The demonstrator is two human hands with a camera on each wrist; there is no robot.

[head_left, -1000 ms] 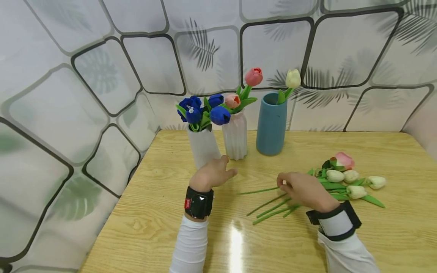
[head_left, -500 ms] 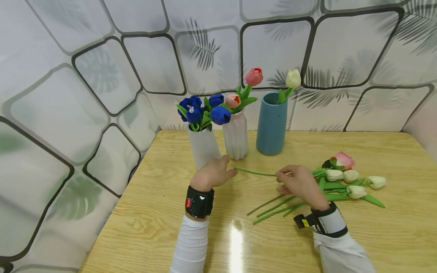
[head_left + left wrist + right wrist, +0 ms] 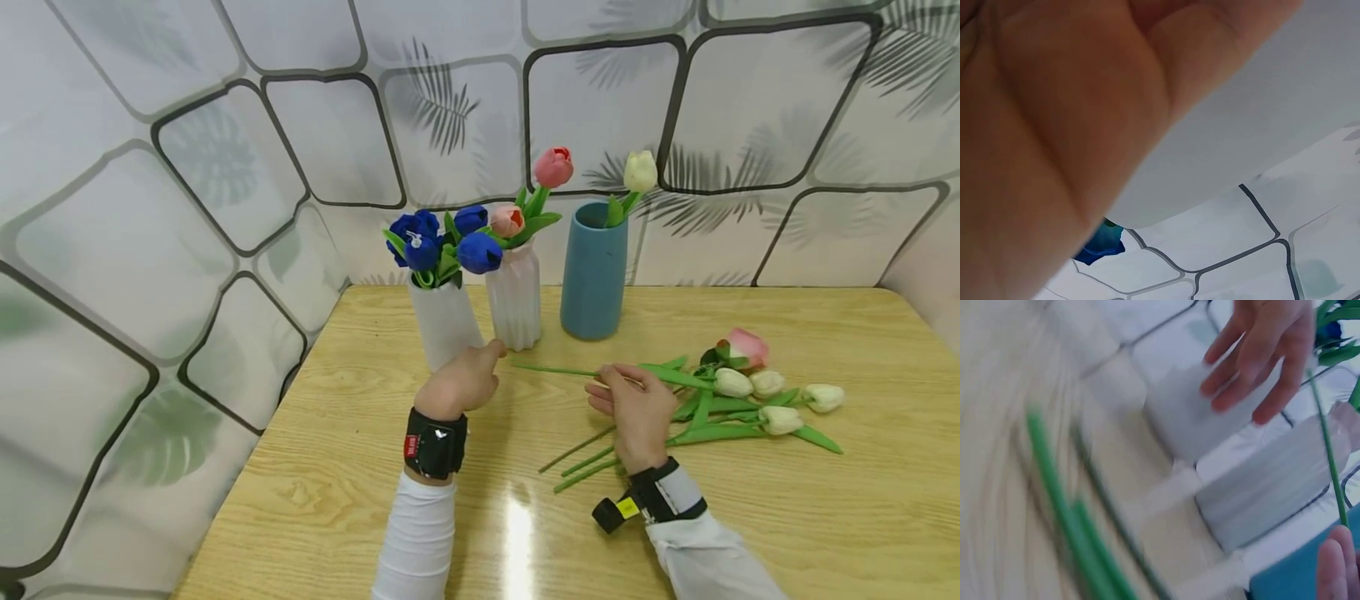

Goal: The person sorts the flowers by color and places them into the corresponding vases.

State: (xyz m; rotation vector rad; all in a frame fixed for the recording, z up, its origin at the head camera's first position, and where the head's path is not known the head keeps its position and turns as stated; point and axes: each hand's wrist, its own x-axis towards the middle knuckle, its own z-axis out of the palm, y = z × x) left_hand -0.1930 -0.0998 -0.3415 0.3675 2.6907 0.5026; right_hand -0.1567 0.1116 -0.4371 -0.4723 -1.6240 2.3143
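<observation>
In the head view my right hand (image 3: 641,408) pinches the green stem of a white tulip (image 3: 732,383) between thumb and fingers. The bare stem end points left, and the right wrist view shows this stem (image 3: 1330,450) rising from the fingertips (image 3: 1333,556). My left hand (image 3: 459,382) is at the lower front of a white vase (image 3: 446,325) with blue tulips (image 3: 480,252). Its fingers hang loosely extended before the vase in the right wrist view. Up close in the left wrist view, the palm overlaps the white vase (image 3: 1229,144).
A pale ribbed vase (image 3: 514,300) holds pink tulips (image 3: 553,167). Beside it, a blue vase (image 3: 592,275) contains one white tulip (image 3: 640,172). More white tulips (image 3: 780,420) and a pink flower (image 3: 746,348) lie at right on the wooden table (image 3: 337,517). A patterned wall covering (image 3: 600,100) stands behind.
My right hand has lifted the tulip stem away from the other stems, toward the vases, and its wrist has turned. The left hand stays by the white vase, its thumb drawn in.
</observation>
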